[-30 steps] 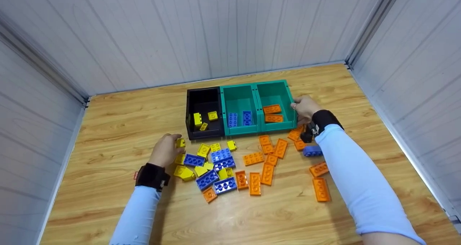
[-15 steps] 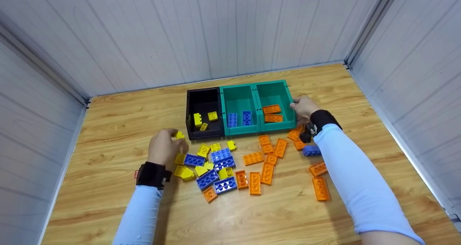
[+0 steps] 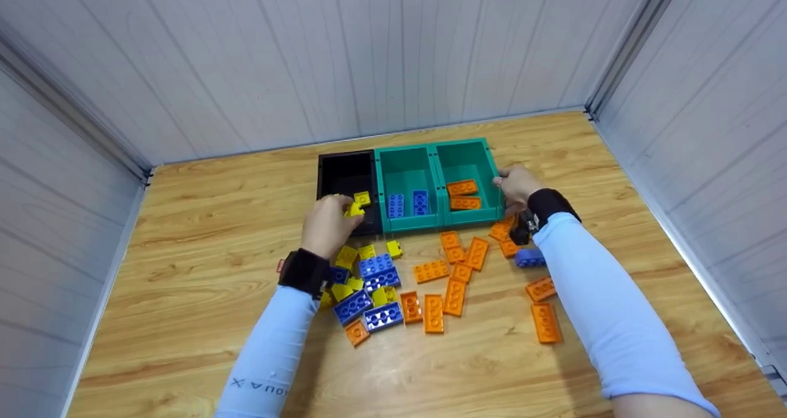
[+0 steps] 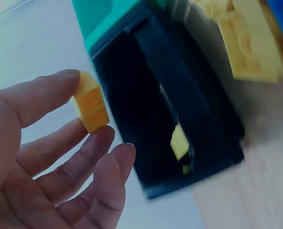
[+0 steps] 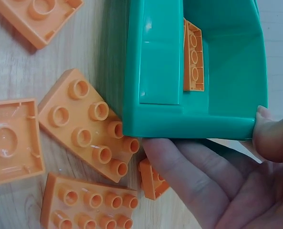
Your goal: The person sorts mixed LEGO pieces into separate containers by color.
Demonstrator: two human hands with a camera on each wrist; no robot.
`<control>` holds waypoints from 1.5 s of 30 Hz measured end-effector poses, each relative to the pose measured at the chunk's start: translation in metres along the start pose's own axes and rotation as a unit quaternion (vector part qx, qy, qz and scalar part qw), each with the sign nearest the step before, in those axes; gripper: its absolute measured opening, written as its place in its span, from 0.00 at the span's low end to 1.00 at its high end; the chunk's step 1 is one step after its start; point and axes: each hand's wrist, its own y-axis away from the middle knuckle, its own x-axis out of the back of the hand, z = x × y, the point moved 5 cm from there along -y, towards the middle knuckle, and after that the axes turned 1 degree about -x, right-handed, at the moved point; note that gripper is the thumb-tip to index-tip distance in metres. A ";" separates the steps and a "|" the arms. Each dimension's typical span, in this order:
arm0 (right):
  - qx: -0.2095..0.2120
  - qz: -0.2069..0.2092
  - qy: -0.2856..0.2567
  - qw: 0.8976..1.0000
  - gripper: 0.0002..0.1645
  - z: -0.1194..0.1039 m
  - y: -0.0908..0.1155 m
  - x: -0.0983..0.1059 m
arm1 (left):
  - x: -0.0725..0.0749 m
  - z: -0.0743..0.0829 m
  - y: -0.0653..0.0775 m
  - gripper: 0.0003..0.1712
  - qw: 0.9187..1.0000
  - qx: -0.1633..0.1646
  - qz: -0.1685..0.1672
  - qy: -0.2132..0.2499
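Orange bricks (image 3: 434, 313): scattered nearest on the tabletop (image 3: 406, 375), some studs up, some hollow side up, with two set apart at the right by the right sleeve (image 3: 609, 313).
Blue bricks (image 3: 383, 316): jumbled at the left with yellow bricks (image 3: 347, 257), several touching.
Left hand (image 3: 327, 227): pinching a small yellow brick (image 4: 90, 103) between thumb and fingertips, at the near part of the black bin (image 3: 347, 169) (how high above it, I cannot tell); the light pinch probably leaves the brick easy to turn.
Held brick's look: bright yellow in the head view, paler and orange-tinged in the left wrist view, compact, with squared faces and a line across one side; one piece or two is unclear.
Bins: black at left, then a middle green bin (image 3: 406, 166) and a right green bin (image 3: 464, 160), side by side, apparently so each colour has its place: yellow in the black one, two blue pieces (image 3: 420, 202) in the middle, two orange pieces (image 3: 465, 203) at right.
Right hand (image 3: 519, 183): grasping the right green bin's right side, thumb at the rim, fingers beneath, likely to steady the row.
Wall (image 3: 307, 55): pale panels behind everything.
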 end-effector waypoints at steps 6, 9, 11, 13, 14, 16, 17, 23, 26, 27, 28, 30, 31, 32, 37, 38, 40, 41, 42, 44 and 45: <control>-0.006 -0.002 -0.011 1.000 0.33 -0.004 0.005 -0.002 | -0.015 0.002 -0.014 0.22 1.000 -0.007 -0.015 -0.018; -0.006 -0.002 -0.014 1.000 0.32 -0.005 0.006 -0.002 | -0.018 0.001 -0.019 0.21 1.000 -0.009 -0.017 -0.021; -0.004 0.001 -0.012 1.000 0.32 -0.006 0.007 -0.002 | -0.020 0.000 -0.022 0.21 0.999 -0.009 -0.021 -0.024; 0.000 0.002 -0.008 1.000 0.32 -0.007 0.009 -0.002 | -0.022 0.000 -0.026 0.21 0.999 -0.009 -0.026 -0.031; 0.001 0.003 -0.007 1.000 0.32 -0.008 0.010 -0.002 | -0.023 0.001 -0.027 0.21 0.999 -0.009 -0.029 -0.034; 0.003 0.005 -0.009 1.000 0.32 -0.008 0.012 -0.003 | -0.024 0.001 -0.030 0.20 0.999 -0.012 -0.031 -0.043; 0.005 0.006 -0.007 1.000 0.32 -0.008 0.012 -0.003 | -0.025 0.001 -0.032 0.20 0.998 -0.014 -0.031 -0.050; 0.013 0.010 0.000 1.000 0.32 -0.007 0.015 -0.003 | -0.027 0.004 -0.038 0.19 0.996 -0.019 -0.039 -0.074; 0.014 0.009 -0.005 1.000 0.32 -0.007 0.015 -0.004 | -0.028 0.004 -0.040 0.15 0.996 -0.021 -0.044 -0.078; 0.014 0.010 -0.004 1.000 0.32 -0.006 0.014 -0.004 | -0.029 0.003 -0.041 0.14 0.995 -0.023 -0.046 -0.081; 0.014 0.010 -0.003 1.000 0.32 -0.006 0.013 -0.004 | -0.030 0.003 -0.042 0.13 0.995 -0.024 -0.049 -0.082; 0.017 0.009 0.001 1.000 0.32 -0.006 0.011 -0.004 | -0.031 0.001 -0.043 0.11 0.995 -0.022 -0.055 -0.084; 0.017 0.010 0.002 1.000 0.32 -0.005 0.009 -0.004 | -0.032 0.000 -0.043 0.11 0.995 -0.020 -0.057 -0.085; 0.017 0.011 0.002 1.000 0.31 -0.005 0.008 -0.004 | -0.032 -0.001 -0.044 0.11 0.994 -0.019 -0.059 -0.086; 0.017 0.014 0.014 1.000 0.31 -0.006 0.008 -0.004 | -0.031 -0.003 -0.044 0.14 0.995 -0.015 -0.057 -0.084; 0.017 0.015 0.018 1.000 0.31 -0.007 0.009 -0.003 | -0.029 -0.003 -0.043 0.15 0.995 -0.015 -0.055 -0.081; 0.018 0.017 0.029 0.999 0.32 -0.007 0.011 -0.003 | -0.026 -0.002 -0.040 0.17 0.996 -0.013 -0.052 -0.071; 0.019 0.017 0.031 0.999 0.32 -0.008 0.012 -0.003 | -0.023 -0.001 -0.038 0.18 0.996 -0.016 -0.050 -0.066; 0.019 0.017 0.033 0.999 0.32 -0.009 0.013 -0.002 | -0.021 -0.001 -0.036 0.19 0.997 -0.017 -0.047 -0.060; 0.017 0.018 0.031 0.999 0.32 -0.009 0.015 -0.002 | -0.014 0.001 -0.031 0.18 0.998 -0.027 -0.041 -0.046; 0.017 0.018 0.031 0.999 0.32 -0.010 0.015 -0.002 | -0.011 0.001 -0.028 0.17 0.998 -0.036 -0.038 -0.039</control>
